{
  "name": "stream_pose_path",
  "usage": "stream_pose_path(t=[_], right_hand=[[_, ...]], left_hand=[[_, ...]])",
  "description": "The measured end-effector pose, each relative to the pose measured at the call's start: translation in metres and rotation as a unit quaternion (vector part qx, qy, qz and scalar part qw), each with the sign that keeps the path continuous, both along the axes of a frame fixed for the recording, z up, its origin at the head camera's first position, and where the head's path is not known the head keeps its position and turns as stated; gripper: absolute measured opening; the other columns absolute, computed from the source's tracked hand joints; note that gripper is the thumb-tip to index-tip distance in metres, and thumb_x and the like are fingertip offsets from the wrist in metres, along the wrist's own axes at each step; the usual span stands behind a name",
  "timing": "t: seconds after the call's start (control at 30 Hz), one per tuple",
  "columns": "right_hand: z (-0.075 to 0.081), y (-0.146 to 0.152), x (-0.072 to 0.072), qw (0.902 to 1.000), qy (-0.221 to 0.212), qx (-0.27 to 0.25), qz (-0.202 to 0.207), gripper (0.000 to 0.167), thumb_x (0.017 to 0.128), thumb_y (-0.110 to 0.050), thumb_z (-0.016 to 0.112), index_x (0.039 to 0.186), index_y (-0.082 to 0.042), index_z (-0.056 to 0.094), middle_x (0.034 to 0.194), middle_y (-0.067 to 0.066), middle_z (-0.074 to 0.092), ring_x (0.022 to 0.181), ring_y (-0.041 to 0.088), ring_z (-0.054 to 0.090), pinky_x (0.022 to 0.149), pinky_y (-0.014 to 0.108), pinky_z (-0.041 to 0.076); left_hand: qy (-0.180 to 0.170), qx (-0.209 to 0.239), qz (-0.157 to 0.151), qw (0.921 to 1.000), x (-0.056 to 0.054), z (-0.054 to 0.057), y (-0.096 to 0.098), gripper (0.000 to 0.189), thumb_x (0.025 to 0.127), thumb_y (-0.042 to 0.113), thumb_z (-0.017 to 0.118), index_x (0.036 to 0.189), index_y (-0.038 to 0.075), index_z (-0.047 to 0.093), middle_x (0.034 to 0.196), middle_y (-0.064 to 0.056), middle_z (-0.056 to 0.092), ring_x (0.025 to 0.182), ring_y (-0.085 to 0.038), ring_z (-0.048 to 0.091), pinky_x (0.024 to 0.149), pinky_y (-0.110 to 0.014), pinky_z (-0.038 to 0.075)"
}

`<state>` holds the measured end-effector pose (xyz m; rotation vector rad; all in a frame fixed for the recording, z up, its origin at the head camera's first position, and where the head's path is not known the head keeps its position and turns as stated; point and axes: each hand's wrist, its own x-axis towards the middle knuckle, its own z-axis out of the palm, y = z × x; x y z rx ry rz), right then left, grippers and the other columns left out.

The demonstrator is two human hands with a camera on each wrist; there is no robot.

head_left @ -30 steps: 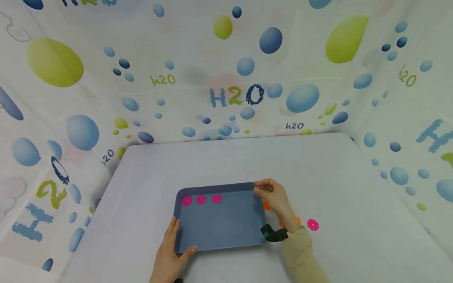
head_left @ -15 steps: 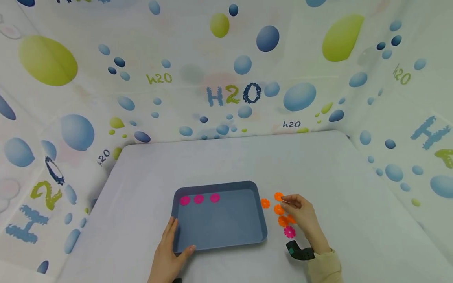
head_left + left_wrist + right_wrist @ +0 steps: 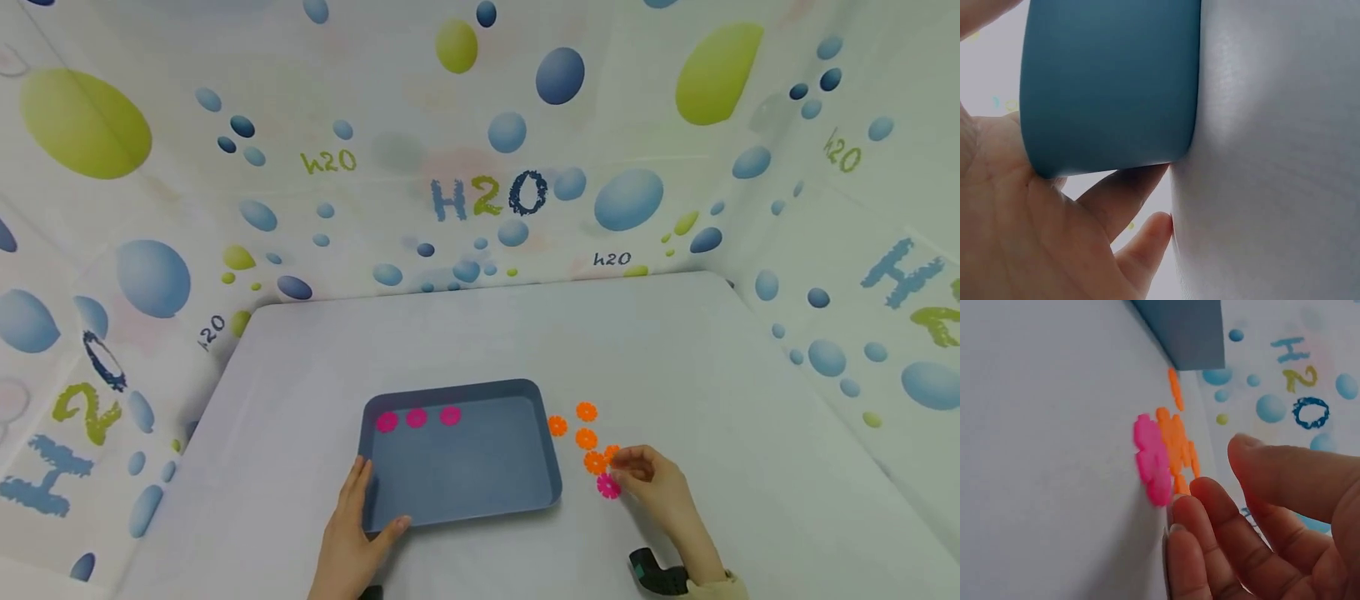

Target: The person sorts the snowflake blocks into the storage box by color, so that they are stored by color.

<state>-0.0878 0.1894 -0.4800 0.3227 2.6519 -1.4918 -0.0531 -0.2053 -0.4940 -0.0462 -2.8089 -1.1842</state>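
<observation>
A shallow blue-grey tray (image 3: 465, 475) lies on the white-covered table. Along its far inner side sit three pink flower-shaped pieces (image 3: 416, 417) in a row. My left hand (image 3: 351, 529) rests at the tray's near left corner, fingers along the left side and thumb by the front edge. The left wrist view shows the tray's corner wall (image 3: 1110, 87) against the palm. Right of the tray, my right hand (image 3: 663, 492) has its fingertips at a pink flower piece (image 3: 609, 486). In the right wrist view, its thumb and fingers (image 3: 1213, 500) are apart, beside that piece.
Several orange flower-shaped pieces (image 3: 587, 438) lie between the tray and my right hand, one close to the tray's right wall. White cloth walls (image 3: 375, 200) printed with blue and green drops stand around the table.
My right hand has left the tray's far right corner, passed over the orange pieces and come toward me to the pink piece, uncovering the pieces. The left hand stays at the tray.
</observation>
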Motion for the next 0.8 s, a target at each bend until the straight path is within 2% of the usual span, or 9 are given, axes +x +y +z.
stream_pose_path(t=[0.17, 0.3, 0.47, 0.63, 0.8], right_hand=[[-0.01, -0.003, 0.008, 0.9996, 0.006, 0.026, 0.011, 0.035, 0.081, -0.01, 0.077, 0.113, -0.004, 0.064, 0.108, 0.008, 0.071, 0.097, 0.016, 0.065, 0.079, 0.015, 0.052], [-0.014, -0.007, 0.012, 0.997, 0.014, 0.074, 0.017, 0.038, 0.078, -0.008, 0.077, 0.114, -0.009, 0.065, 0.106, 0.002, 0.07, 0.095, 0.014, 0.062, 0.078, 0.017, 0.051], [-0.01, -0.012, 0.009, 0.9935, 0.028, 0.108, 0.024, 0.037, 0.077, -0.002, 0.075, 0.111, -0.009, 0.066, 0.101, 0.002, 0.071, 0.089, 0.013, 0.06, 0.072, 0.017, 0.049], [-0.005, -0.011, 0.005, 0.9897, 0.033, 0.131, 0.048, 0.034, 0.074, -0.002, 0.078, 0.106, -0.007, 0.068, 0.1, 0.004, 0.072, 0.084, 0.014, 0.062, 0.069, 0.023, 0.051], [-0.002, -0.008, 0.003, 0.9886, 0.01, 0.141, 0.052, 0.029, 0.073, -0.005, 0.081, 0.1, -0.01, 0.07, 0.099, 0.005, 0.072, 0.081, 0.015, 0.062, 0.068, 0.027, 0.051]], left_hand=[[-0.011, 0.003, 0.002, 0.9999, 0.001, 0.002, -0.001, 0.093, 0.083, 0.038, 0.075, 0.15, -0.003, 0.026, 0.158, -0.026, 0.021, 0.137, -0.054, 0.03, 0.099, -0.073, 0.033], [-0.011, 0.0, 0.003, 0.9999, 0.0, 0.003, -0.001, 0.093, 0.083, 0.038, 0.075, 0.15, -0.003, 0.026, 0.158, -0.026, 0.021, 0.137, -0.054, 0.03, 0.1, -0.074, 0.032], [-0.007, -0.004, 0.005, 1.0, -0.001, 0.002, -0.002, 0.093, 0.083, 0.039, 0.074, 0.15, -0.004, 0.026, 0.158, -0.026, 0.021, 0.136, -0.054, 0.032, 0.1, -0.073, 0.034], [-0.006, -0.001, 0.004, 1.0, -0.001, 0.0, -0.002, 0.093, 0.083, 0.038, 0.075, 0.149, -0.004, 0.026, 0.157, -0.027, 0.021, 0.136, -0.054, 0.031, 0.099, -0.072, 0.034], [-0.004, 0.006, 0.004, 1.0, -0.001, 0.0, -0.001, 0.092, 0.082, 0.037, 0.075, 0.149, -0.005, 0.027, 0.157, -0.027, 0.021, 0.137, -0.055, 0.03, 0.1, -0.073, 0.032]])
